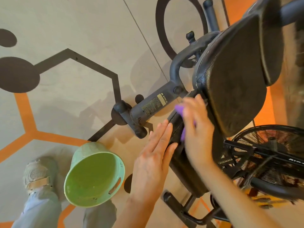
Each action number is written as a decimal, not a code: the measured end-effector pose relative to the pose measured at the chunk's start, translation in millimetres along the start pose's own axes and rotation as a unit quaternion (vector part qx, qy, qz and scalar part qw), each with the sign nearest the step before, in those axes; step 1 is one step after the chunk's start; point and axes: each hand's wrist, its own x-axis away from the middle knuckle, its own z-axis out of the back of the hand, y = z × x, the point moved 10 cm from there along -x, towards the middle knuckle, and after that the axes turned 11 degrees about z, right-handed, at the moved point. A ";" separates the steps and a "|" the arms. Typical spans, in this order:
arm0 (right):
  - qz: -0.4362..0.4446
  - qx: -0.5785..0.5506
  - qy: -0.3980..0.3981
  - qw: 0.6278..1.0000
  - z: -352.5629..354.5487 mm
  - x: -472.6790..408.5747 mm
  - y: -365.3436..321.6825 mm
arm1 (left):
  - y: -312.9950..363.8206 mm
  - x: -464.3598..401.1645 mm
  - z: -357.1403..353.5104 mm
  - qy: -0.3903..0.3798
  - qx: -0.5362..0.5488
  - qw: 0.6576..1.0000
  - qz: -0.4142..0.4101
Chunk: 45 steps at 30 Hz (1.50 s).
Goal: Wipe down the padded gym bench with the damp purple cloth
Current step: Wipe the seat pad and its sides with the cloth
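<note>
Bench pad (235, 89) is black, textured and upholstered, and it fills the upper right of the view, mounted on a dark steel frame (148, 106) that carries a warning label. A narrower black pad section (176, 129) runs down from the bench pad toward you. Your right hand (195, 127) lies over this narrower section, just below the bench pad's lower edge, with its fingers clenched on the purple cloth (180, 109). The cloth shows only as patches at the fingertips and under the palm; motion blur hides the rest. Your left hand (153, 158) is flat against the left side of the narrower section, fingers (162, 134) released and extended, grasping nothing. A green bucket (93, 176) stands on the floor (82, 27) to the lower left of the bench pad, near your left hand, and appears to hold liquid. Your shoe (38, 171) is beside the bucket, farther left of the bench pad. A fan-wheel cage (269, 155) sits directly below the bench pad on the right. The floor bears dark and orange hexagon markings
</note>
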 end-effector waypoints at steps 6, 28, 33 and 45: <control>0.029 0.005 0.001 1.000 13.2 -24.2 20.8 | -3.2 0.6 0.3 0.007 0.004 1.000 0.010; 0.105 -0.074 -0.025 0.991 -12.8 49.3 -21.8 | -19.1 22.2 4.7 0.069 0.148 0.985 0.064; 0.151 -0.059 -0.083 0.983 -7.8 104.4 -7.4 | -17.9 25.6 3.0 0.095 0.152 0.982 0.055; 0.164 -0.043 -0.047 0.984 -3.1 117.6 7.6 | -15.0 30.4 0.8 0.098 0.129 0.984 0.079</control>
